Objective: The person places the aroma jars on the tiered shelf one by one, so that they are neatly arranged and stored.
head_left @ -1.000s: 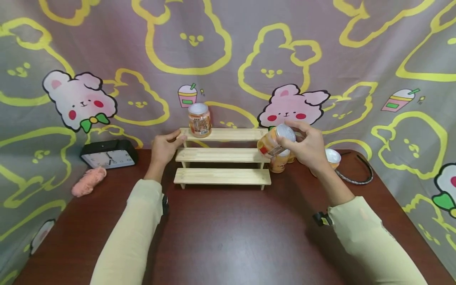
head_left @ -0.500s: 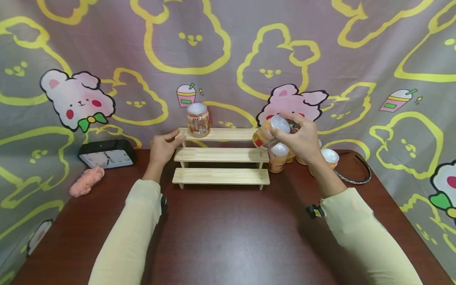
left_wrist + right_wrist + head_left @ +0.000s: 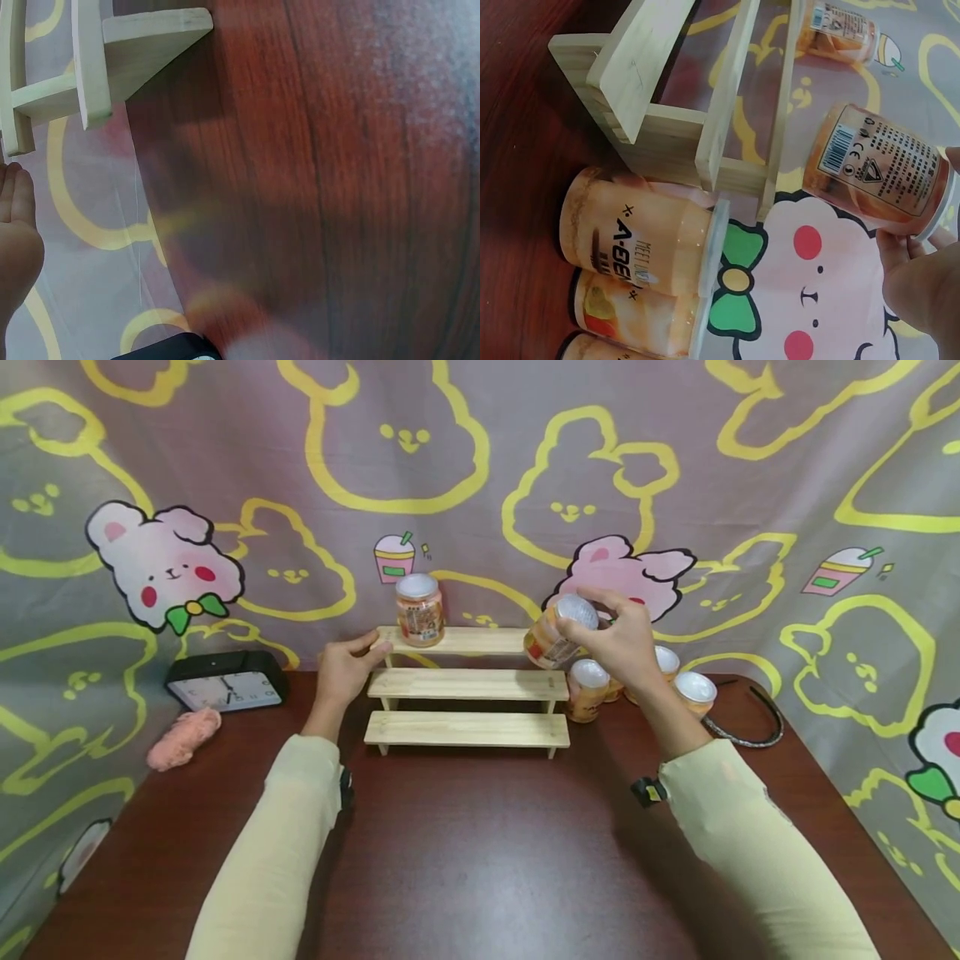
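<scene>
Shifted toward ten o'clock since the earlier frame, the right hand (image 3: 624,639) grasps a tilted jar (image 3: 546,642) at the wooden rack's (image 3: 465,683) two o'clock, not yet set down. The left hand (image 3: 345,670) pinches the top board's (image 3: 480,642) left end. One upright jar (image 3: 420,618) already stands there, at eleven; other jars (image 3: 587,695) remain off it, at three.
</scene>
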Available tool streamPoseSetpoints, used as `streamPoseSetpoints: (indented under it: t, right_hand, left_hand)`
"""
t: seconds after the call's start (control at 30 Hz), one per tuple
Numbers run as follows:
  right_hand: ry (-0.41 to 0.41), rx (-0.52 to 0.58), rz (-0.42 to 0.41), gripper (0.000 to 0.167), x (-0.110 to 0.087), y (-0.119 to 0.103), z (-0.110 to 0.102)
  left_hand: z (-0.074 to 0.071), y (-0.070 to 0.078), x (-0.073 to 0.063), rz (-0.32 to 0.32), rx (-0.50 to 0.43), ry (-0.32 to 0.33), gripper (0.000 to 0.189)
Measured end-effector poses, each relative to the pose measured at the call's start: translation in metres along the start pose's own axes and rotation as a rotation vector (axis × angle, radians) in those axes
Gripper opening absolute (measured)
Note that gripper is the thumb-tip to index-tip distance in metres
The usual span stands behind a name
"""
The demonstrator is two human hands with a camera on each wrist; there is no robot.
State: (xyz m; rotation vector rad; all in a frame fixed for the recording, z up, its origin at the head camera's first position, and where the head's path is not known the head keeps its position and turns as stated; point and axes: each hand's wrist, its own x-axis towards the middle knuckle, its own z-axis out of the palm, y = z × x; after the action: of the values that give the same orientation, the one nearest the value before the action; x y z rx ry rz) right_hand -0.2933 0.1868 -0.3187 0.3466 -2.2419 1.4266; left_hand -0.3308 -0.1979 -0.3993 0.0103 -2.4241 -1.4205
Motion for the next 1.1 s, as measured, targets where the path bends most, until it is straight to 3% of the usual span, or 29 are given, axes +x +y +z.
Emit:
streamPoseSetpoints:
  t: [0.27,0.6,1.1]
  right_hand:
    - [-0.003,0.04,-0.018,0.045,0.008,-0.001,0.008]
    - [-0.013,-0.078,-0.022,0.05,0.025,-0.007,0.02]
    - [-0.028,-0.124,-0.022,0.049,0.043,-0.011,0.036]
  left_hand:
    - [0.001,-0.003,0.002,0.013,0.012,0.0,0.051]
    - [-0.001,-0.001,0.003,0.024,0.022,-0.01,0.05]
    - [0.0,-0.001,0.003,0.04,0.033,0.005,0.05]
